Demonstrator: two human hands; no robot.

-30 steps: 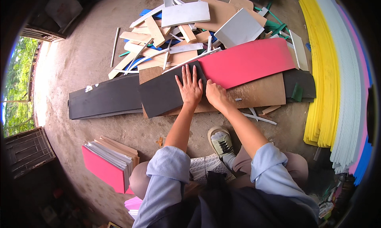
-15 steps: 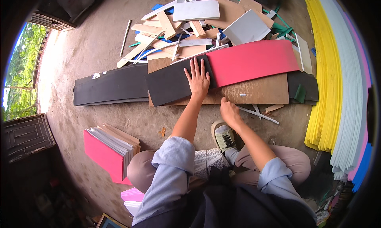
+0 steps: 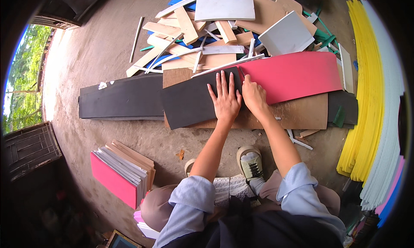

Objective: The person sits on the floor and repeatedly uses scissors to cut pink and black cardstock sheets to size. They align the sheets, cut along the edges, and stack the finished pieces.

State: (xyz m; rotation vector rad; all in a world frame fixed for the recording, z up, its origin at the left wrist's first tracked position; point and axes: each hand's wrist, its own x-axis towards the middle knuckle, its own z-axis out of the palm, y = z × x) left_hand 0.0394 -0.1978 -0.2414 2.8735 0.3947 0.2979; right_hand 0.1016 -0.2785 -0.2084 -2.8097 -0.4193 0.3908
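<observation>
Concrete floor (image 3: 114, 49) carries a brown board (image 3: 297, 114), bearing a long red sheet (image 3: 297, 75) and, at its visible left end, a black panel (image 3: 189, 99). The left hand (image 3: 227, 103) lies flat, spread, on the panel; the right hand (image 3: 254, 95) is curled closed beside it, contents hidden.

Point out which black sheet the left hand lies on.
The upper black sheet over the brown board; the lower black sheets stick out from under that board.

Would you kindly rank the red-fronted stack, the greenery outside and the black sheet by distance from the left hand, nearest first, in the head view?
1. Black sheet: beneath the left hand.
2. Red-fronted stack: at lower left.
3. Greenery: outside, far left.
</observation>
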